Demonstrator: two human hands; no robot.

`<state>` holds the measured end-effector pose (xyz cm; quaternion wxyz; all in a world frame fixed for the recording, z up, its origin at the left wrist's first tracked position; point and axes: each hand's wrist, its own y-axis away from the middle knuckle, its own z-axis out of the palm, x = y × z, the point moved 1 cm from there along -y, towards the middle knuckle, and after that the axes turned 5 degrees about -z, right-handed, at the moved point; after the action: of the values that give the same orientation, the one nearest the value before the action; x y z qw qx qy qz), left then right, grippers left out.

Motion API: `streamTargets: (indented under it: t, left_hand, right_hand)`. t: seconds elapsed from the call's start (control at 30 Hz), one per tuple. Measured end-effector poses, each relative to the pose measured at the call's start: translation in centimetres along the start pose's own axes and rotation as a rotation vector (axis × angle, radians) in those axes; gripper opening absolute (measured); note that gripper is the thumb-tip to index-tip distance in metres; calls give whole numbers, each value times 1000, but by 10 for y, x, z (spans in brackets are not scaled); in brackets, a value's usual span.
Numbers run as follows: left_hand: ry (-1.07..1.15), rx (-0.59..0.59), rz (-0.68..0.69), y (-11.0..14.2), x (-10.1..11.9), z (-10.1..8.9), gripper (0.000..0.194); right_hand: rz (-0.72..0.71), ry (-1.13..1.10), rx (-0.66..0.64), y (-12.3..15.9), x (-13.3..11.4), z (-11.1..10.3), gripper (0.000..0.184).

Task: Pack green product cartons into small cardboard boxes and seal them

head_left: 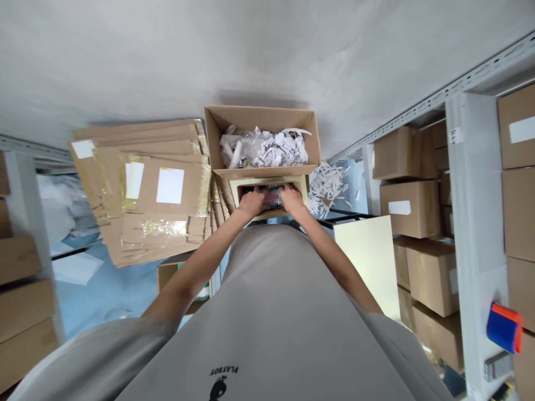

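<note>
Directly in front of me is a small open cardboard box (242, 214) on a pale surface. Inside it lies a reddish and green packet in clear plastic (273, 197). My left hand (252, 202) reaches into the box and grips the packet's left side with curled fingers. On the packet's right side, my right hand (291, 200) is closed in the same way. The fingertips of both hands are partly hidden by the box and the plastic. Just beyond stands a larger open carton (264, 171) filled with crumpled paper and plastic wrap (267, 146).
Flattened cardboard sheets (167, 150) are stacked at the left. White paper strips (328, 186) lie heaped on the right, near a pale board (368, 262). Metal shelving (472, 184) with cardboard boxes (413, 209) runs along the right. An open box (167, 273) sits low beside my left arm.
</note>
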<state>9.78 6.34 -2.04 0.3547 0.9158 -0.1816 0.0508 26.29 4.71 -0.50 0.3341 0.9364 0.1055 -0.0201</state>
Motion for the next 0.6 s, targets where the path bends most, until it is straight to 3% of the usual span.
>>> streamTargets:
  t: [0.13,0.3,0.4,0.5,0.6]
  left_hand:
    - [-5,34,-64,0,11,-1,54]
    - [31,38,-65,12,11,-5,56]
    - [119,247,2,41,-7,-3,56]
    - [267,513,1,75,-31,3,56]
    - [401,602,-165,92,-50,9,59]
  right_hand:
    - [25,18,20,-5,-7,7,58]
    - [-26,-101,86,16,-5,7,54]
    - [-80,-228,372,53,8,6,49]
    - [65,-338,635,87,24,12,42]
    - [282,-390,650,98,36,19,36]
